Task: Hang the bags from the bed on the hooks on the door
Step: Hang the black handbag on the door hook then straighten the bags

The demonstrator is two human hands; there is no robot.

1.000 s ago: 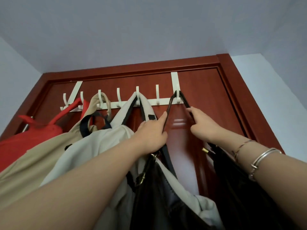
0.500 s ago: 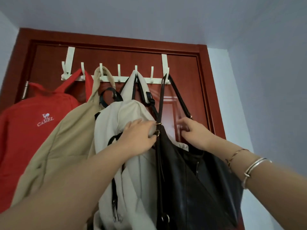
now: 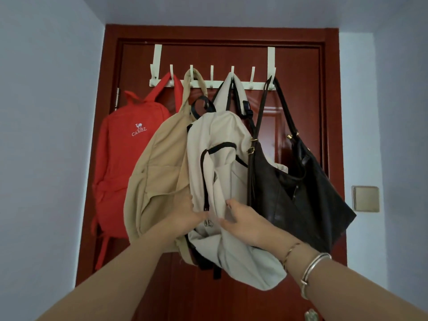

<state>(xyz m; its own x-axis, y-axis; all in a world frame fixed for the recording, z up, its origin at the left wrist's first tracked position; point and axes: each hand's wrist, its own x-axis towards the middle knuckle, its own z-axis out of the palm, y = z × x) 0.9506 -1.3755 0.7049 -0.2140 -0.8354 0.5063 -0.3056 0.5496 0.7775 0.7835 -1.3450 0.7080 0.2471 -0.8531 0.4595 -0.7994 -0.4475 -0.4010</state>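
Note:
Several bags hang from a white over-door hook rack [image 3: 254, 85] on the dark red door [image 3: 298, 107]. From left to right they are a red backpack [image 3: 122, 163], a tan backpack [image 3: 157, 177], a cream backpack [image 3: 222, 144] with black trim, and a black leather bag [image 3: 298, 195]. My left hand [image 3: 185, 214] holds the cream backpack's lower left side, its fingers partly hidden behind the fabric. My right hand [image 3: 243, 221] grips the fabric of the same backpack near its zip pull.
A brass wall switch plate [image 3: 366, 199] sits on the wall right of the door. A door handle [image 3: 311, 315] shows at the bottom edge. A hinge [image 3: 117, 99] is at the door's left. Pale walls flank the door.
Both hands let go of the black bag's straps, leaving it hanging on the rightmost hook, and dropped to the cream backpack's lower part. The view has pulled back and down.

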